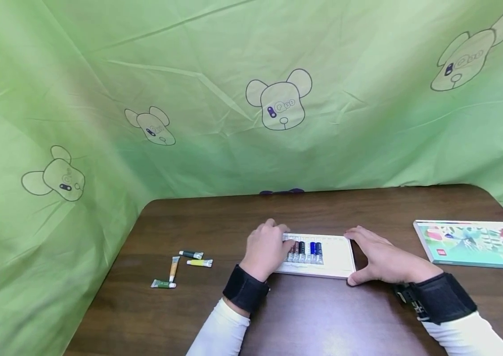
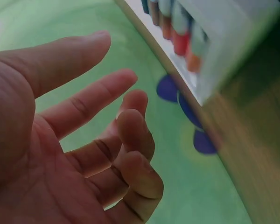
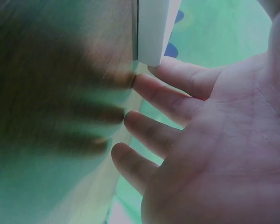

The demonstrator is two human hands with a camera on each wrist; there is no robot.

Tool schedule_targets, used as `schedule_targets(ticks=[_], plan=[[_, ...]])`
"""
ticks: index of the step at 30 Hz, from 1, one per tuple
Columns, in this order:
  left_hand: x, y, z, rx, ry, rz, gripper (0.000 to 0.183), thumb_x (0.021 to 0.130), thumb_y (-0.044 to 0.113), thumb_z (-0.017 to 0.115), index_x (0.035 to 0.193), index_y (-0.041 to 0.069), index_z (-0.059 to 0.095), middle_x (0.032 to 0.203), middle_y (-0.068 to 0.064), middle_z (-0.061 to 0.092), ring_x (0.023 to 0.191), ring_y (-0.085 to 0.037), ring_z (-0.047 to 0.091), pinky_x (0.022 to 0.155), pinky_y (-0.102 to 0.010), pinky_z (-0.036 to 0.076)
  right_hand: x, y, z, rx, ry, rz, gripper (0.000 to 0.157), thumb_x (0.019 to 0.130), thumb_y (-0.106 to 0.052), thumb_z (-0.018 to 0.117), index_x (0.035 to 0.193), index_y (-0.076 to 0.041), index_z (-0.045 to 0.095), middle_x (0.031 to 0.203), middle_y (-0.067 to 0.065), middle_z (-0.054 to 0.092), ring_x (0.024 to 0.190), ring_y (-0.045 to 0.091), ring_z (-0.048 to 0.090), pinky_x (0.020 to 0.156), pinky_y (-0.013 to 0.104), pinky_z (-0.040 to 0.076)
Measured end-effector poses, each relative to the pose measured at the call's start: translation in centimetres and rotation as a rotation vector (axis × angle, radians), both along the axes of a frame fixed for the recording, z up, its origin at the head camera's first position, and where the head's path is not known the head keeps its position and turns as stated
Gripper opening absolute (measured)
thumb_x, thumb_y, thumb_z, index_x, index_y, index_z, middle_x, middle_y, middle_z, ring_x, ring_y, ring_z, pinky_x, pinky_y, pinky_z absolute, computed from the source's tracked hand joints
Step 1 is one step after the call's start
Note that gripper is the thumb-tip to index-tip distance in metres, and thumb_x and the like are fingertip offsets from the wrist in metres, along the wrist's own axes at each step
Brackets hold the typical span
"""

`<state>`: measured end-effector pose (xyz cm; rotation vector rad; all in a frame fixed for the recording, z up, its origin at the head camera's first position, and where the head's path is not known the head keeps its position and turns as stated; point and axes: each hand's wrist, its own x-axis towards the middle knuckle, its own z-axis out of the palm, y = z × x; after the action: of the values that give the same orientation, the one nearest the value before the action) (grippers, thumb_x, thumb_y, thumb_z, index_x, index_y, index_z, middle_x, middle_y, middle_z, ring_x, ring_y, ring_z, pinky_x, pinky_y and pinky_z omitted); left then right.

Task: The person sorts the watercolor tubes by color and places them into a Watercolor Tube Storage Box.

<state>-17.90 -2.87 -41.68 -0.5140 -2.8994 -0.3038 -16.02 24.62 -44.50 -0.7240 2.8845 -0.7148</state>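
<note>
A white tray of paint tubes lies on the table in the head view. My left hand is over its left end and hides part of the row. In the left wrist view that left hand has a stretched thumb and loosely bent fingers, nothing between them, and stands apart from the tray. My right hand is at the tray's right end, thumb near the front corner, fingers near the back corner. In the right wrist view the right hand's extended index finger touches the tray's corner.
Several loose paint tubes lie on the left of the table: a dark one, a yellow one, an orange one and a green one. A flat teal printed box lies at the right. Green cloth hangs behind the brown table.
</note>
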Motion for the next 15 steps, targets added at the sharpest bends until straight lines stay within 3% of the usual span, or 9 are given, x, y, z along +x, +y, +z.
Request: schedule_targets(ticks=[15], plan=[[-0.5,-6.7,-0.6,0.058,-0.053,0.1,0.03,0.086,0.034,0.065,0.109,0.016,0.072,0.101,-0.006,0.065,0.085,-0.02,0.063,0.064,-0.038,0.052,0.0,-0.1,0.2,0.018,-0.019,-0.015,0.106,0.056,-0.065,0.075,0.133,0.002,0.045,0.138,0.023,0.045,0.13,0.047,0.034,0.098,0.064,0.032]])
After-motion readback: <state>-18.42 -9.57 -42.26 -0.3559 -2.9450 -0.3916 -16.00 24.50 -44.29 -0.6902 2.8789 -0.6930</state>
